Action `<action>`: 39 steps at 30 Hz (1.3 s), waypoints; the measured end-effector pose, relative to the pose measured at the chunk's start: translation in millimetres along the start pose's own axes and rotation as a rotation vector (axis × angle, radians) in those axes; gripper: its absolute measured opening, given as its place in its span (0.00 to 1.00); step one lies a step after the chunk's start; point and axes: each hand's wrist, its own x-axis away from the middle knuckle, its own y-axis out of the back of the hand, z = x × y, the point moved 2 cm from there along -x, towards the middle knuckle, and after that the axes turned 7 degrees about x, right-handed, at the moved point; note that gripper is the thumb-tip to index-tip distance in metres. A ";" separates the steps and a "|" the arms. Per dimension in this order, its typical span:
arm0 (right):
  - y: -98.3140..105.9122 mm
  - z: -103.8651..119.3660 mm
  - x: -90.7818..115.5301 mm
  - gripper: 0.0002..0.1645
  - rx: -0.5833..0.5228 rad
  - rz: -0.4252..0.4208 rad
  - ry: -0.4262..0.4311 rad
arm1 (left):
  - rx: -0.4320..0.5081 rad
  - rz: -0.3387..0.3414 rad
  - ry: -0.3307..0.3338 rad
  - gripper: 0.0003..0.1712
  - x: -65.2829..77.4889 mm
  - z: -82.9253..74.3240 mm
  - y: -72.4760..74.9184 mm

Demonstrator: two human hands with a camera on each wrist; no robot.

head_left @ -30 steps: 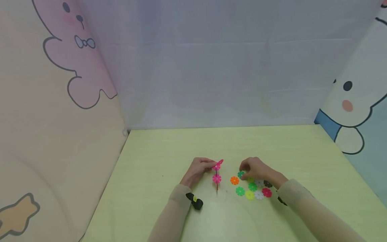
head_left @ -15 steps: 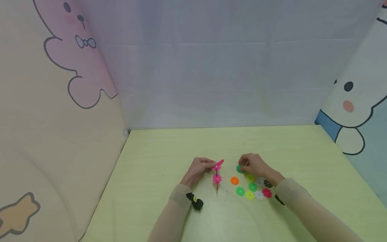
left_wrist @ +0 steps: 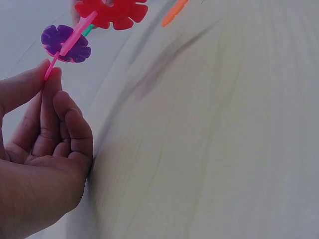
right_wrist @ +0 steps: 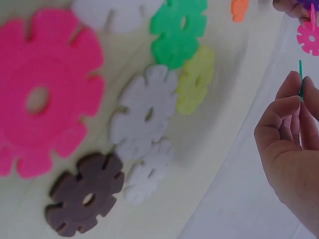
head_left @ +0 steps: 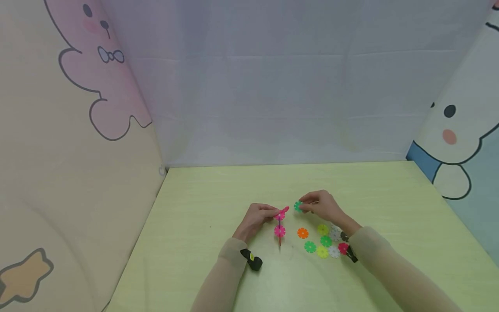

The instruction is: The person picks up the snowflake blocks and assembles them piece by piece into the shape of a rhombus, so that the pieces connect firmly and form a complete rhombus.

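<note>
My left hand (head_left: pixel 255 221) pinches the edge of a pink notched snowflake disc between thumb and index finger. That disc belongs to a small chain of slotted-together discs, with a pink disc (head_left: pixel 280 231) facing up front. The left wrist view also shows a purple disc (left_wrist: pixel 57 37) and a red disc (left_wrist: pixel 119 15) in this chain. Thumb and fingertips of my right hand (head_left: pixel 325 208) pinch a green snowflake disc (head_left: pixel 298 206), raised to the right of the chain and apart from it. Edge-on, the green disc (right_wrist: pixel 300 69) looks like a thin strip in the right wrist view.
Loose discs lie flat on the pale table (head_left: pixel 214 190), below my right forearm: orange (head_left: pixel 302 233), green (head_left: pixel 310 247), yellow (head_left: pixel 322 252), white (head_left: pixel 334 252), pink-red (head_left: pixel 343 248) and brown (right_wrist: pixel 84 194). A light curtain (head_left: pixel 265 108) hangs behind the table.
My right hand has lifted the green disc from the pile and carried it left and away from me, closer to the chain. The left hand holds the chain in the same place.
</note>
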 end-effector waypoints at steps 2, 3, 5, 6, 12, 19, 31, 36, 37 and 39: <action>-1.2 3.3 -0.7 0.15 -0.023 0.007 -0.005 | -0.002 0.001 -0.001 0.11 0.2 -0.4 0.0; -1.6 4.6 -0.9 0.15 -0.028 0.009 -0.006 | -0.002 0.000 -0.001 0.11 0.2 -0.5 0.0; -2.5 7.1 -1.0 0.15 -0.032 0.016 -0.001 | -0.009 -0.004 -0.007 0.10 0.2 -0.6 -0.1; -3.0 8.2 -1.1 0.14 -0.033 0.018 0.004 | -0.009 -0.006 -0.008 0.10 0.3 -0.7 -0.3; -5.6 14.0 -1.6 0.14 -0.039 0.032 0.036 | -0.020 -0.012 -0.022 0.10 1.2 -1.5 -0.7; -7.9 14.5 -5.3 0.14 -0.025 0.054 0.044 | -0.051 -0.008 -0.021 0.11 1.7 -2.8 -0.1; -9.3 15.2 -12.7 0.12 -0.056 0.114 0.043 | -0.100 0.001 -0.043 0.11 3.4 -3.3 -1.3; -8.1 21.6 -13.8 0.11 -0.054 0.129 0.048 | -0.134 -0.016 -0.050 0.10 4.3 -3.6 -2.2; -8.0 22.4 -13.9 0.11 -0.048 0.129 0.046 | -0.138 -0.021 -0.050 0.09 4.8 -3.6 -2.8; -8.0 23.1 -14.0 0.10 -0.030 0.131 0.039 | -0.141 -0.033 -0.050 0.09 5.6 -3.6 -4.1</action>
